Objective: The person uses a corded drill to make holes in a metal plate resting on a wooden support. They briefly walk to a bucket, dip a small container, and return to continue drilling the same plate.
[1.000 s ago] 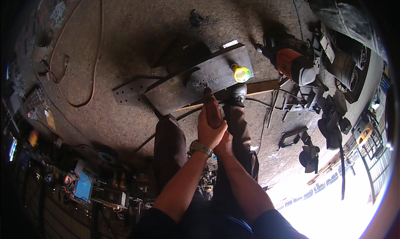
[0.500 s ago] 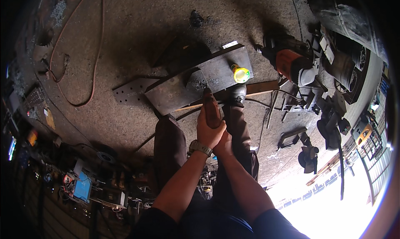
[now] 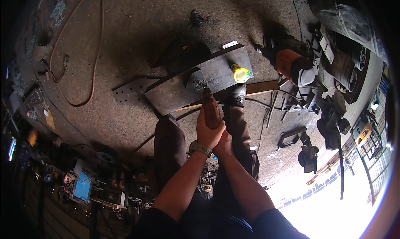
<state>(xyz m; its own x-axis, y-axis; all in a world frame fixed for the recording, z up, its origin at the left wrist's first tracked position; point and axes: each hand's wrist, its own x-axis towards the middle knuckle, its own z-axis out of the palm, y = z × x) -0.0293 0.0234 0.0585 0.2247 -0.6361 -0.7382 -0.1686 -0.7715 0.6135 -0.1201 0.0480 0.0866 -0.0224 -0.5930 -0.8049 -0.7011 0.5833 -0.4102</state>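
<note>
Both arms reach forward to a reddish-brown power drill point(image 3: 211, 114), its dark nose toward the steel plate point(image 3: 166, 95). My left hand point(image 3: 207, 134), with a watch on its wrist, is closed around the drill's body and grip. Against it from the right, my right hand point(image 3: 225, 144) is closed too, its fingers mostly hidden behind the left hand and the tool. The drill's tip is at a patch of dark shavings point(image 3: 200, 84) on the plate; whether a bit enters the metal cannot be made out. A yellow container point(image 3: 241, 74) with a pale round top stands on the plate's right part.
My shoe point(image 3: 238, 93) rests close to the plate's near edge, beside a wooden strip point(image 3: 262, 88). A perforated steel piece point(image 3: 131, 90) lies left. An orange-red machine point(image 3: 289, 64) stands right. A brown hose point(image 3: 101, 51) loops over the floor; a blue machine point(image 3: 82, 186) sits lower left.
The drill and both hands have shifted very slightly; the grip and the plate look the same.
</note>
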